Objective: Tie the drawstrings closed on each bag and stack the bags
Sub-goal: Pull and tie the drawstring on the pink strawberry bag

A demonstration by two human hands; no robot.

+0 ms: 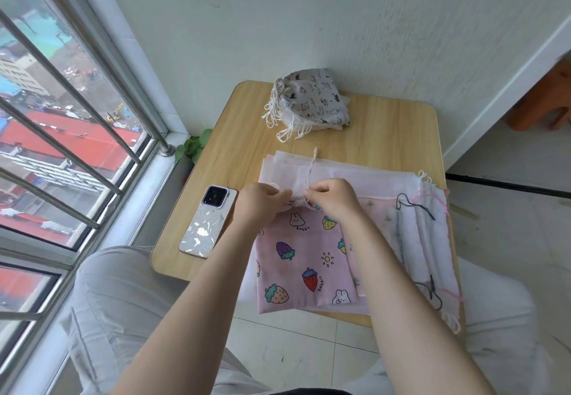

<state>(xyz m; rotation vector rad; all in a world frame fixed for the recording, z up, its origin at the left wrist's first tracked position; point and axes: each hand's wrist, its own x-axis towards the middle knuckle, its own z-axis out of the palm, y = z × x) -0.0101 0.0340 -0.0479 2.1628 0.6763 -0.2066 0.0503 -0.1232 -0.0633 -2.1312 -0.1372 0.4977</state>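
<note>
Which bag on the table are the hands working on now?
The pink strawberry-and-rabbit bag: both hands, left hand and right hand, pinch its gathered top. The animal-print bag lies untouched farther back.

On the table (386, 123), a stack of tied bags (312, 99) sits at the far edge — a spread of flat bags (401, 209) lies nearer. A phone (207, 221) lies left of that spread, and one printed bag (302, 258) rests on top of it, both hands (262, 200) at its far end.

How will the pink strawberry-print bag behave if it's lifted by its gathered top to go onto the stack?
The pink strawberry-print bag lies flat and thin, so it probably hangs limp and weighs little. Both the left hand and the right hand pinch its bunched mouth, which should give a firm grip. It rests on loose fabric pieces, which may drag along.
</note>
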